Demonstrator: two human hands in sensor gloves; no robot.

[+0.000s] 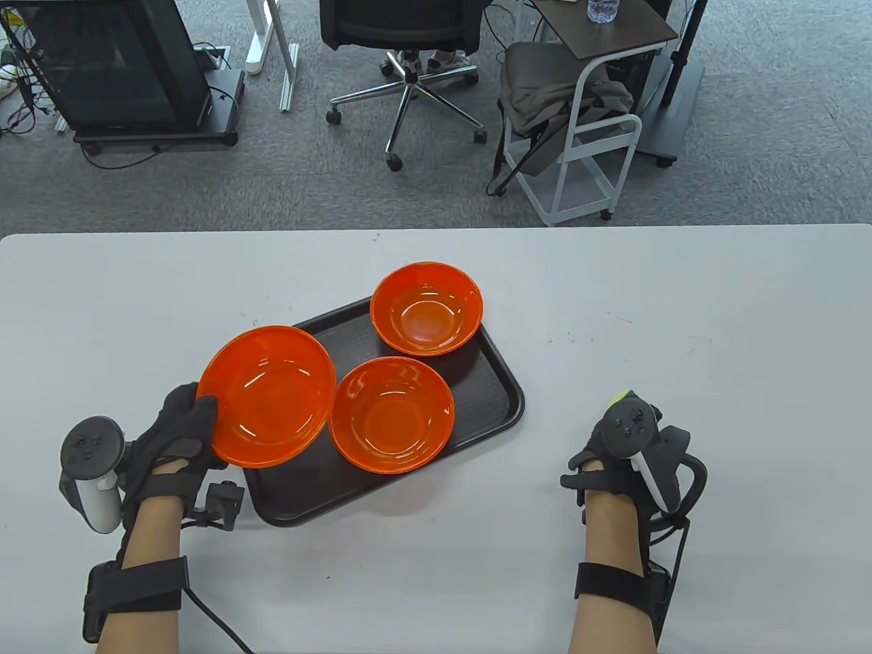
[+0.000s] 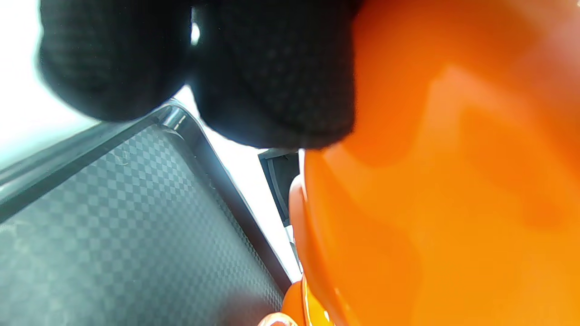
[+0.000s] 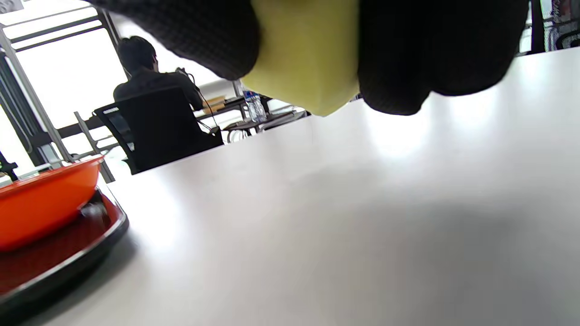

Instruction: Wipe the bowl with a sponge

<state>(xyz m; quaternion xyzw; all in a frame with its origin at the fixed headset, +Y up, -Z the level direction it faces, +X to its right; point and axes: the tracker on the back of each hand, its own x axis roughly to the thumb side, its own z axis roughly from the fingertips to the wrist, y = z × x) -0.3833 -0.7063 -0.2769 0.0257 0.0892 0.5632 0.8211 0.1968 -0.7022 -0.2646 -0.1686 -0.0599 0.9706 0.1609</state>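
Note:
Three orange bowls are at a black tray (image 1: 497, 381). My left hand (image 1: 180, 436) grips the near-left rim of the largest bowl (image 1: 269, 395), which is tilted and lifted over the tray's left edge. In the left wrist view its underside (image 2: 453, 181) fills the right half, with my gloved fingers (image 2: 272, 81) on it. Two more bowls sit in the tray: one far (image 1: 427, 308), one near (image 1: 392, 414). My right hand (image 1: 623, 436) rests on the table to the right and holds a yellow sponge (image 3: 308, 59); only its tip (image 1: 621, 395) shows in the table view.
The white table (image 1: 681, 306) runs past the tray on all sides. Beyond its far edge stand an office chair (image 1: 409, 41), a white cart (image 1: 593, 136) and a black stand (image 1: 129, 68). The tray's rim shows in the right wrist view (image 3: 90, 244).

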